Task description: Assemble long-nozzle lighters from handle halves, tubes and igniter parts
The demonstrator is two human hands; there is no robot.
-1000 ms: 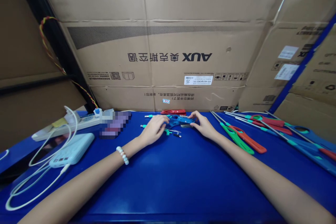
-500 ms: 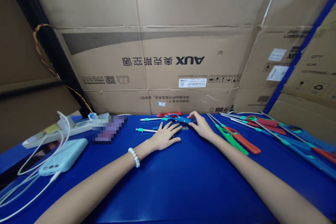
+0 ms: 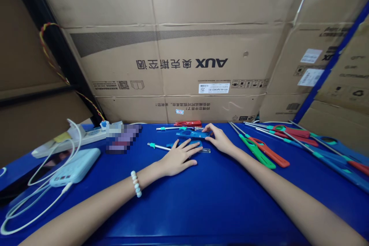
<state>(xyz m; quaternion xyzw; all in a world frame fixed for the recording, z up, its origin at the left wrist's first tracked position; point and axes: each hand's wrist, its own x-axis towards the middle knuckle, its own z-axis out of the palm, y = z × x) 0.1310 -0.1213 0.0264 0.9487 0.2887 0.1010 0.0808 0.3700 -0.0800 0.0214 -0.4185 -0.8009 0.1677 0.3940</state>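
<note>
My left hand [image 3: 179, 160] lies palm down with fingers spread over a stick-lighter core, whose metal tube [image 3: 158, 146] pokes out on the left and clear end [image 3: 206, 150] on the right. Under its fingertips shows part of a blue piece [image 3: 188, 143]. Behind it, the thumb and fingers of my right hand [image 3: 218, 138] pinch the right end of a blue lighter handle shell [image 3: 190, 135]. Farther back lie a second core with a metal tube [image 3: 170, 128] and green clip, and a red handle shell [image 3: 188, 123].
Several stick lighters lie at right, including a green one [image 3: 257, 151] and an orange-red one [image 3: 269, 153]. A white power bank [image 3: 75, 167] with cables and a power strip [image 3: 43, 150] sit at left. A cardboard wall [image 3: 178, 46] closes off the back.
The blue shell in my right hand has come nearer and lower, off the back core and red shell. My left hand has shifted slightly nearer, its fingers still spread.
</note>
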